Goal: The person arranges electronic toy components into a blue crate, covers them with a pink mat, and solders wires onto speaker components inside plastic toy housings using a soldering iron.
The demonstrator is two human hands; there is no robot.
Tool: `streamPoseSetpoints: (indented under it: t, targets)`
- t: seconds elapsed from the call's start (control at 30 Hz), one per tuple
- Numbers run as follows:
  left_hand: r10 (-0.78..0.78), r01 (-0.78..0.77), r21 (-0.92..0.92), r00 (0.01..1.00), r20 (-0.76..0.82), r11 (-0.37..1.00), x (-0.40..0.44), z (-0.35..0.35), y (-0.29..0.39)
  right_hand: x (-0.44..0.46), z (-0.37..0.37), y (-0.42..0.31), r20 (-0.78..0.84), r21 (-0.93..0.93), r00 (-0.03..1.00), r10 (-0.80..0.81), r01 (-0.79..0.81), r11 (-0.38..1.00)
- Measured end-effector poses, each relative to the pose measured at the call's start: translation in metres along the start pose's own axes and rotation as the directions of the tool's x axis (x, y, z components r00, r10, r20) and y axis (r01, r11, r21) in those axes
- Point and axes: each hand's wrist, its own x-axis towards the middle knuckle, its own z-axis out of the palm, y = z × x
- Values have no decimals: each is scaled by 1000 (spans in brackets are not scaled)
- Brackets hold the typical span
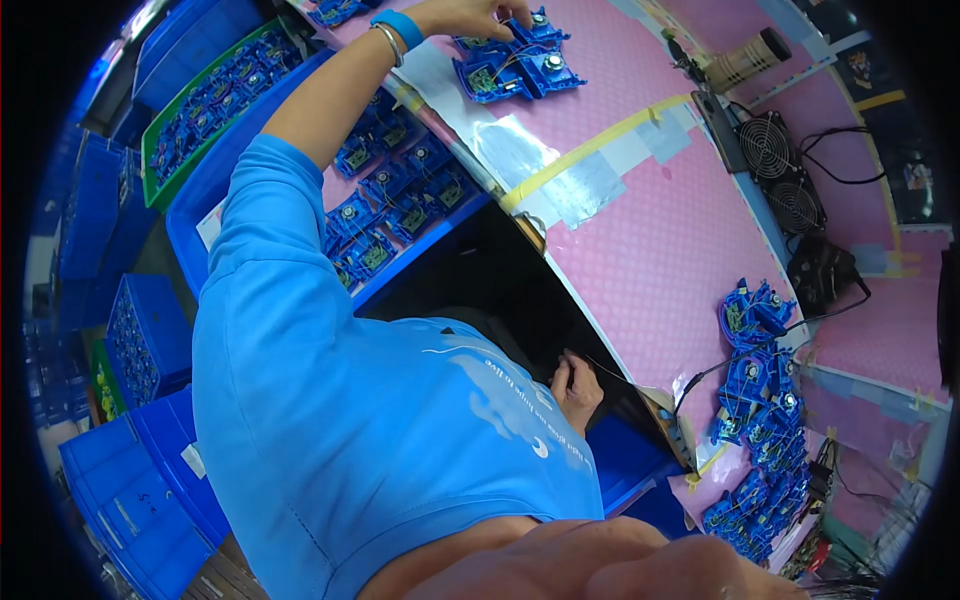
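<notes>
My left hand (488, 16), with a blue band and a bangle at the wrist, reaches to the far end of the pink bench. Its fingers are bent onto the upper edge of a blue plastic housing (520, 62) fitted with a green circuit board, a round silver part and thin wires. Close to my body, by the bench edge, hangs my right hand (578, 390) with its fingers curled. A thin line, perhaps a wire, runs near it; what the fingers hold I cannot make out.
Similar housings fill a blue tray (375, 285) and a green-rimmed crate (165, 190). More are heaped on the bench's right end (765, 400). Twin black fans (770, 150) and a cylindrical tool (750, 60) stand at the back. Blue bins (140, 490) stand behind.
</notes>
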Motion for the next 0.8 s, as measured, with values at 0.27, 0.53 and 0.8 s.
streamPoseSetpoints:
  t: [0.27, 0.53, 0.8]
  targets:
    - [191, -248, 259, 955, 225, 934, 19, 10, -14, -2, 7, 8, -37, -27, 997, -68, 67, 997]
    - [190, -273, 207, 918, 347, 939, 21, 8, -3, -1, 5, 7, -24, -32, 999, -43, 42, 999]
    - [168, -224, 333, 967, 189, 916, -5, 14, 8, -1, 8, 12, -26, -12, 997, -72, 72, 997]
